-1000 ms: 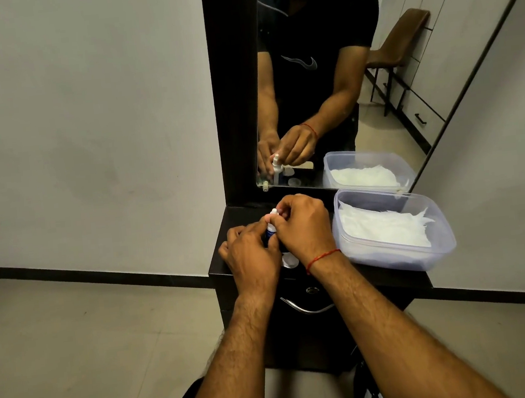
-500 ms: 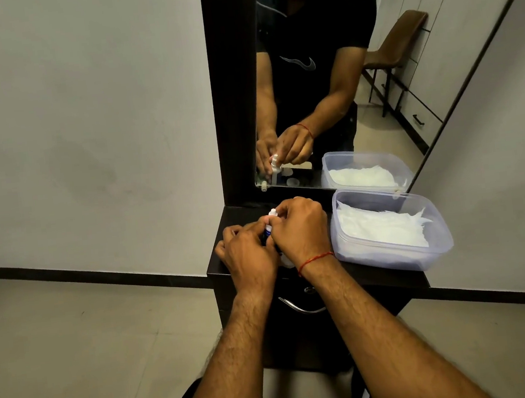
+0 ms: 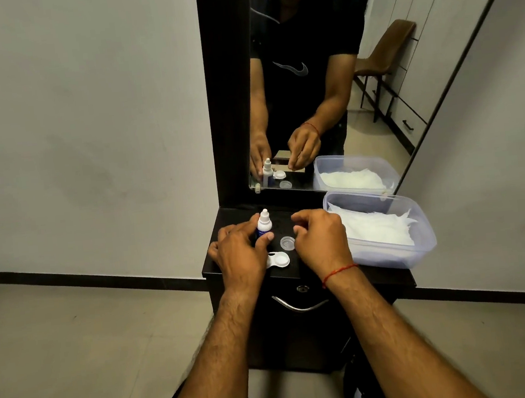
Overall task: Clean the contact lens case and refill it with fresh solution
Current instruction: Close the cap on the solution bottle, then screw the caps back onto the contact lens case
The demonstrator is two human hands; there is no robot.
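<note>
Left hand [image 3: 237, 253] grips bottle [image 3: 263, 228]; right hand [image 3: 322, 239] fingers [image 3: 302, 218] curled (contents hidden)

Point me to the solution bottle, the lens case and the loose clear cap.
solution bottle [image 3: 263, 225]: head view, white upper body under the nozzle.
lens case [image 3: 280, 259]: head view, middle of its exposed round end.
clear cap [image 3: 287, 242]: head view, centre of the disc.
</note>
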